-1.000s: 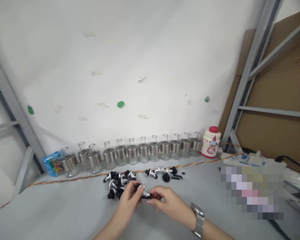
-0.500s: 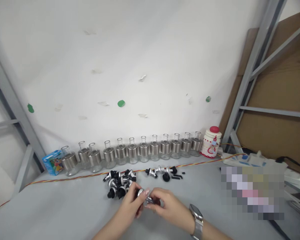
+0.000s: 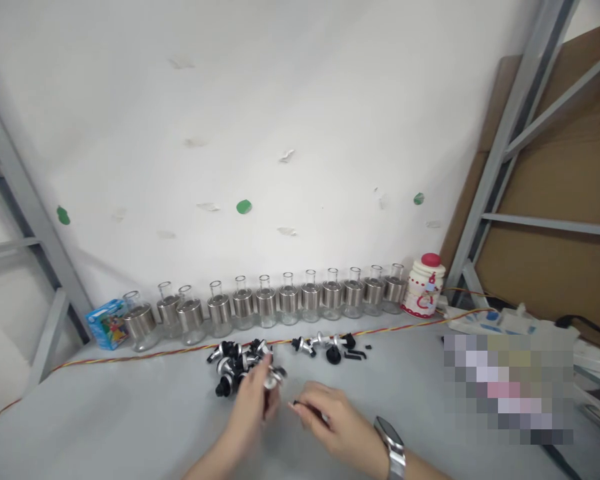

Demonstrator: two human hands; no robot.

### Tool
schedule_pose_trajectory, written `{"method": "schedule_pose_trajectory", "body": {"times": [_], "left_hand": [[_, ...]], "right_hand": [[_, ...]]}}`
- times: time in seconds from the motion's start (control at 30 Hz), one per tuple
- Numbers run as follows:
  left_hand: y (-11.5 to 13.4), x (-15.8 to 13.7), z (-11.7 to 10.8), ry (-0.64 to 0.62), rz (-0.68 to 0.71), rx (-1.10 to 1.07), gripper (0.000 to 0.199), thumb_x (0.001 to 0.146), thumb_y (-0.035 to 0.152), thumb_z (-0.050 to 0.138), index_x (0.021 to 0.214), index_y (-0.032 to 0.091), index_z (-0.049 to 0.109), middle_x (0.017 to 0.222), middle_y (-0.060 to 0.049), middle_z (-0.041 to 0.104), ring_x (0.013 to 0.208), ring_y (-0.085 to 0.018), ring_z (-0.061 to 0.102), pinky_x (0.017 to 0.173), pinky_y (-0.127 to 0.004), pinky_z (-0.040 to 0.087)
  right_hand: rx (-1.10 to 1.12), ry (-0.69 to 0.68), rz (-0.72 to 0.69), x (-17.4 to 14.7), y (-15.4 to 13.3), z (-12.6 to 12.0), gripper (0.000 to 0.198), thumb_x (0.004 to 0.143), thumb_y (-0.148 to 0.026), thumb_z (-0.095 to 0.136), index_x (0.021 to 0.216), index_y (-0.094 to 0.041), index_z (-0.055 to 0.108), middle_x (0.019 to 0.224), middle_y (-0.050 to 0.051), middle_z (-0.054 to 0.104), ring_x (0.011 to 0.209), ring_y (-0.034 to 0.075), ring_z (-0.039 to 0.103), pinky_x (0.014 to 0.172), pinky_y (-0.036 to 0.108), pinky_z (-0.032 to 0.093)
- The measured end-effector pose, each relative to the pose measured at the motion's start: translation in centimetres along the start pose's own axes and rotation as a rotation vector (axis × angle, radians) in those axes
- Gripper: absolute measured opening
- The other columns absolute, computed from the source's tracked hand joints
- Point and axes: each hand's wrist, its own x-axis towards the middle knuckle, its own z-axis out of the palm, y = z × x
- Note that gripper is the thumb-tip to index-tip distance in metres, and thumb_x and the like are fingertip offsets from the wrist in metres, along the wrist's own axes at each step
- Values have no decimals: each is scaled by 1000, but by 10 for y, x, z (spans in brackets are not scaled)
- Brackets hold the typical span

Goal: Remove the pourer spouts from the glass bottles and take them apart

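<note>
**A:** What's on the bench? Big stuff first pls.

**B:** Flat grey tabletop (image 3: 130,413), then a row of clear glass bottles with brushed-metal sleeves (image 3: 289,301) along the far side. Nearer than those, left of centre, there's a heap of shiny silver-and-black fittings (image 3: 225,367).

**A:** And the hands? Any tips for this bit?

**B:** Left hand (image 3: 251,401) is on the near side of the heap, right hand (image 3: 333,413) is to its right, and they're apart. The left is wrapped round a single silver-and-black spout-like fitting (image 3: 272,381); the right is pinching a small thin black piece (image 3: 297,403). I'd keep the left grip firm with the silver end clear, and work low over the table, cos something that tiny could easily slip.

**A:** Where do they sit vs the fingers?

**B:** The fitting pokes out to the right of the left thumb, its lower part hidden by fingers. That hand's blurry, so can't tell which ones press on it. The black piece's tip shows between right thumb and forefinger, at that hand's left end. Rest of it I can't make out. The two aren't touching.
</note>
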Motion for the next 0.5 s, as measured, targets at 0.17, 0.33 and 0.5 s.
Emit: {"method": "schedule_pose_trajectory", "body": {"times": [0.17, 0.33, 0.5], "left_hand": [[24, 4, -19, 96, 79, -202, 33, 71, 50, 52, 70, 17, 49, 44, 10, 36, 33, -2, 27, 35, -16, 16], [18, 2, -10, 89, -144, -159, 43, 65, 60, 51, 85, 21, 47, 51, 8, 47, 34, -4, 36, 35, -16, 14], [6, 7, -4, 53, -266, -121, 49, 56, 64, 55, 76, 22, 40, 51, 9, 45, 33, -5, 41, 31, -15, 12]], "right_hand": [[-80, 19, 81, 6, 16, -22, 20, 86, -27, 37, 75, -19, 52, 72, 2, 56, 66, 12, 51, 61, 22, 39], [-380, 128, 511, 13, 77, -58, 11, 75, -13, 48, 68, -18, 55, 71, 8, 61, 64, 19, 56, 58, 28, 39], [-379, 167, 501, 9, 100, -67, 16, 73, -9, 47, 75, -17, 60, 74, 11, 64, 66, 22, 59, 59, 30, 40]]}}
